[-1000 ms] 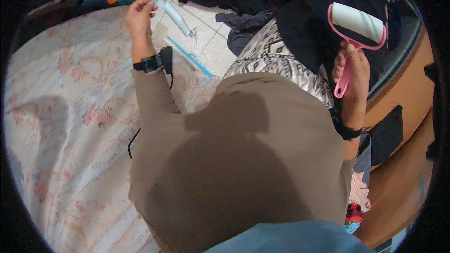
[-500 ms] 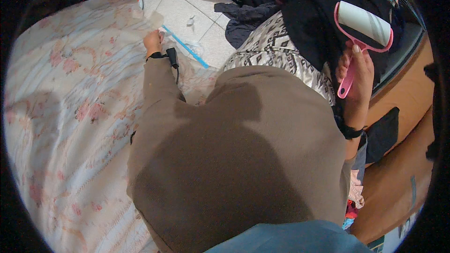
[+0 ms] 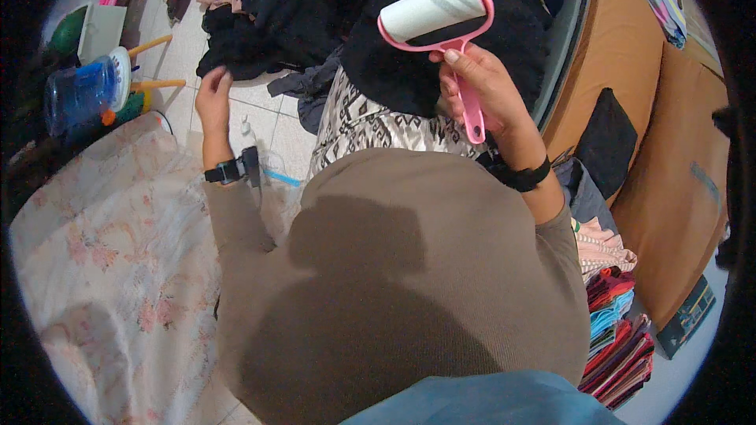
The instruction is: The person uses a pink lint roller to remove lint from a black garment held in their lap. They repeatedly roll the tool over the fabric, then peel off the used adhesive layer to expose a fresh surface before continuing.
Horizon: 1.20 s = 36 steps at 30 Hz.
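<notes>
My right hand (image 3: pixel 480 86) is closed around the pink handle of a lint roller (image 3: pixel 437 12), its thumb pressed near the top of the handle. The white roll sits in a pink frame, raised over dark clothing (image 3: pixel 441 86) on my lap. My left hand (image 3: pixel 213 98) is held out to the left above the tiled floor, fingers loosely bent and a little blurred, with nothing visible in it. Near that wrist lies a blue strip (image 3: pixel 281 179) with clear plastic film around it. A small white object (image 3: pixel 246 124) lies on the tiles.
A floral sheet (image 3: pixel 118 252) spreads on the left. Beyond it stand a clear blue water jug (image 3: pixel 79 98) and a stool with wooden legs (image 3: pixel 161 84). Dark clothes (image 3: pixel 252 43) lie ahead. At right are a brown sofa (image 3: pixel 669 142) and stacked folded clothes (image 3: pixel 618 346).
The view has shifted. My left hand has moved forward, away from the sheet and plastic film. My right hand has brought the lint roller inward over my lap and tilted it the other way.
</notes>
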Available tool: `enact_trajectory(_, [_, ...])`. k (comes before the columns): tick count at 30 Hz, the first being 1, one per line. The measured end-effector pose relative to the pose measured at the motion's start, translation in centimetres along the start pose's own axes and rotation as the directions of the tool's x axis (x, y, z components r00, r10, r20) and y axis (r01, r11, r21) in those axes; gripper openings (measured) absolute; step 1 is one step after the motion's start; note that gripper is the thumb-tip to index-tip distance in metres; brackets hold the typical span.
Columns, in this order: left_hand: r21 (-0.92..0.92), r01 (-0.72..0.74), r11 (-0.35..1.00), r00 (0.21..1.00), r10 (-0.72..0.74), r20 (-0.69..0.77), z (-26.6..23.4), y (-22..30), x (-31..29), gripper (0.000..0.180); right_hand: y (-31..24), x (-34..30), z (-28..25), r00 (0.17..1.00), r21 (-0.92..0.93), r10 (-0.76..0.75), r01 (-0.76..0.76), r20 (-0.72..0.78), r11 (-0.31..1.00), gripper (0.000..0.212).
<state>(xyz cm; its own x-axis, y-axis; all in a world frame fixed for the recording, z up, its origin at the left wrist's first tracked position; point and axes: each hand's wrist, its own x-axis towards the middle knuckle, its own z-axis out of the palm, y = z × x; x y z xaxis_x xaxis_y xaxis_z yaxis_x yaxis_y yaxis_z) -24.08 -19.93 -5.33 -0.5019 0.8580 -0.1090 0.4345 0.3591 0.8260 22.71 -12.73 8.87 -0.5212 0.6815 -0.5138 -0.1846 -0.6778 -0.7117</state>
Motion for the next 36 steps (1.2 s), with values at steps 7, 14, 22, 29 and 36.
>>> enact_trajectory(7, [-0.257,-0.668,0.698,0.641,0.716,0.276,8.5,25.7,-5.1,0.038,0.2,-0.6,0.6,1.0,-0.039,0.027,-0.027,0.005,0.999,0.029])
enact_trajectory(14, [-0.212,-0.707,0.675,0.539,0.708,0.457,12.2,30.5,-6.4,0.071,0.0,-1.4,0.9,0.996,-0.119,0.091,-0.089,0.014,0.989,0.03])
enact_trajectory(22, [-0.529,-0.148,0.836,0.627,0.493,0.603,12.4,28.3,-4.5,0.073,-0.1,-1.7,-0.5,0.981,-0.139,0.105,-0.083,0.161,0.987,0.033])
enact_trajectory(29, [-0.558,-0.144,0.818,0.662,0.498,0.56,12.9,26.8,-4.2,0.06,-0.2,-1.8,-1.0,0.985,-0.108,0.068,-0.051,0.157,0.993,0.026])
enact_trajectory(36, [-0.594,-0.257,0.763,0.702,0.57,0.428,10.7,27.3,-6.0,0.045,-1.2,-2.9,-0.6,0.879,-0.554,-0.464,0.332,-0.112,0.763,0.027])
